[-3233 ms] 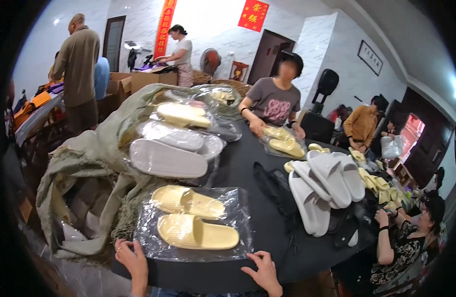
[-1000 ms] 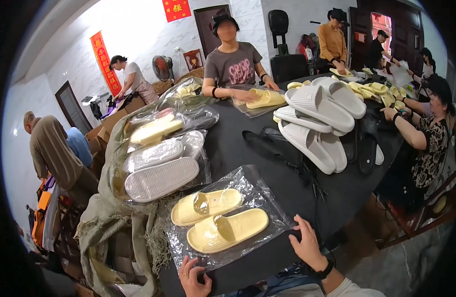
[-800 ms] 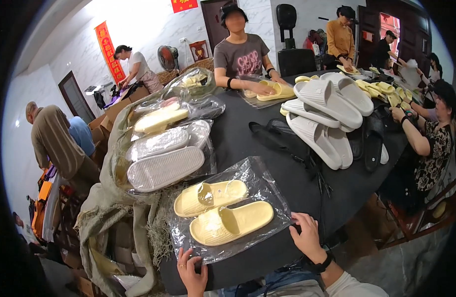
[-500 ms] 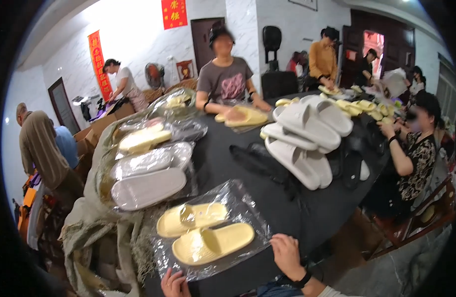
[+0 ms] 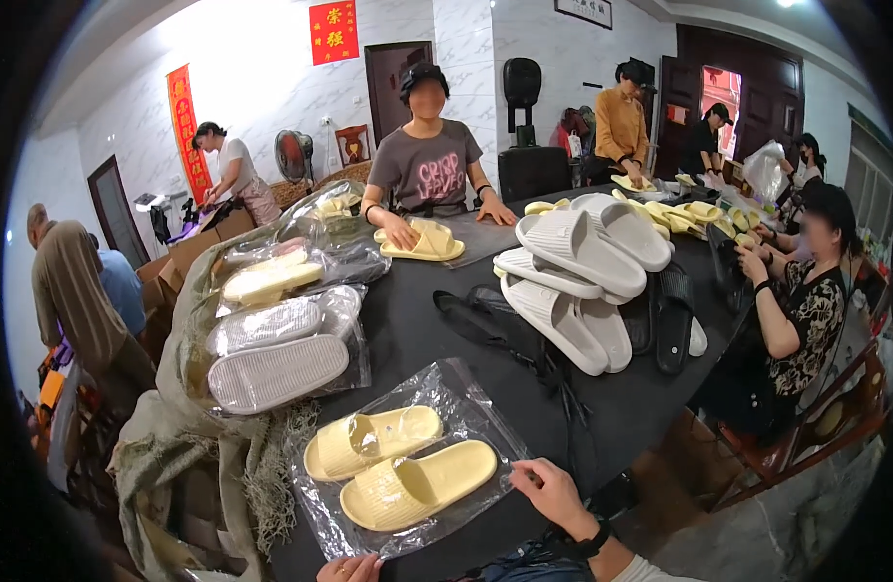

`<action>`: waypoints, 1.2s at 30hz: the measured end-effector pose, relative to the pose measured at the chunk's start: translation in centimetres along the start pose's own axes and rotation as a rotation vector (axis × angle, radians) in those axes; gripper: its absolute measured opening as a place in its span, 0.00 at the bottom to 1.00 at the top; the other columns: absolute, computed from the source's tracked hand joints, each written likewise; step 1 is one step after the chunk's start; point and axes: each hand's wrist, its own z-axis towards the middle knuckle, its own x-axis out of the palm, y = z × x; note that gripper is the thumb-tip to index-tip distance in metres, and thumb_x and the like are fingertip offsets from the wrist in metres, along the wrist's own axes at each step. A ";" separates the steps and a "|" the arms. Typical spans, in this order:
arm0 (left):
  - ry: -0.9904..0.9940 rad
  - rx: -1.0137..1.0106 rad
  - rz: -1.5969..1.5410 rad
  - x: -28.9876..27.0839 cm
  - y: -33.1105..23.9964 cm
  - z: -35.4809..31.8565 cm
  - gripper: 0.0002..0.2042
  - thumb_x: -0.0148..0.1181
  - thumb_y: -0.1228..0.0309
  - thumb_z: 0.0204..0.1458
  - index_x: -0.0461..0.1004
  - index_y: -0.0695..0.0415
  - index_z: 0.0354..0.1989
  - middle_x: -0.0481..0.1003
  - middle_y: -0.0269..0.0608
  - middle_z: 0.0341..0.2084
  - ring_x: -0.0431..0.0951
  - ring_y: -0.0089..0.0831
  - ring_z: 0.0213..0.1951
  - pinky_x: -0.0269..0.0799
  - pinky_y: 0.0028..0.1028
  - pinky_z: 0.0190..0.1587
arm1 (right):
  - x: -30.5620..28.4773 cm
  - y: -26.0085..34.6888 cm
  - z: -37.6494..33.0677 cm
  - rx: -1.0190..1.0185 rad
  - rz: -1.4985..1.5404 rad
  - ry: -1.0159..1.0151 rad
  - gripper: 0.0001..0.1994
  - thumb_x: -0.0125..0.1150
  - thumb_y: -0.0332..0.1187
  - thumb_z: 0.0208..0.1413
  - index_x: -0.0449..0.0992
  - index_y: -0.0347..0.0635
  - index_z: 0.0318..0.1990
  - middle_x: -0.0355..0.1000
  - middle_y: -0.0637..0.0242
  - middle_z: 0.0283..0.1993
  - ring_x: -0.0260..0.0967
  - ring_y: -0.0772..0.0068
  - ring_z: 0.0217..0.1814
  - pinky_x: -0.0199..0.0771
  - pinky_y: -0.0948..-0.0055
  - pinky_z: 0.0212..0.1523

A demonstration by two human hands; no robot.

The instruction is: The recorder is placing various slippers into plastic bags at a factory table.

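Note:
A clear plastic bag (image 5: 468, 400) lies flat on the black tabletop close in front of me, with a pair of pale yellow slide slippers (image 5: 451, 477) inside, side by side. My right hand (image 5: 555, 497) pinches the bag's right edge between thumb and fingers. At the near corner of the bag, my left hand (image 5: 349, 569) is closed on the plastic; the lower frame edge cuts off part of it. Left of the bag, grey slippers (image 5: 279, 373) in clear bags lie soles up, on top of other bagged pairs.
Loose grey slippers (image 5: 563, 291) are stacked at mid-table, beside black slippers (image 5: 674, 315) and black straps (image 5: 500, 330). A woven sack (image 5: 165, 436) hangs at the table's left. Across from me, a person (image 5: 427, 165) handles yellow slippers (image 5: 437, 242); another person (image 5: 805, 291) sits at the right.
My right hand has shifted slightly left, and its fingers have closed on the bag's edge. My left hand has dropped lower, at the near corner. The person opposite has moved the yellow slippers left.

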 end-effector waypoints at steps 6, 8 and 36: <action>0.167 -0.098 -0.236 -2.9 -1.0 1.9 0.03 0.62 0.72 0.46 0.78 0.56 0.28 0.76 0.39 0.25 0.75 0.37 0.24 0.70 0.32 0.26 | -2.3 0.0 0.6 0.008 -0.272 0.213 0.15 0.62 0.48 0.50 0.82 0.47 0.32 0.75 0.71 0.40 0.68 0.67 0.34 0.68 0.69 0.37; 0.179 -0.261 -0.146 -2.4 -1.4 1.5 0.04 0.61 0.71 0.47 0.78 0.57 0.30 0.76 0.42 0.27 0.75 0.40 0.27 0.71 0.34 0.30 | -2.6 0.3 0.2 -0.115 -0.422 0.247 0.11 0.64 0.46 0.48 0.83 0.51 0.30 0.74 0.79 0.43 0.63 0.68 0.44 0.58 0.67 0.46; 0.446 -0.694 0.216 1.4 -2.8 2.9 0.31 0.42 0.52 0.57 0.56 0.63 0.62 0.55 0.51 0.63 0.52 0.48 0.64 0.46 0.44 0.64 | 10.0 1.1 12.2 -0.783 -0.266 1.100 0.32 0.53 0.47 0.57 0.52 0.51 0.66 0.49 0.62 0.69 0.42 0.58 0.72 0.38 0.50 0.67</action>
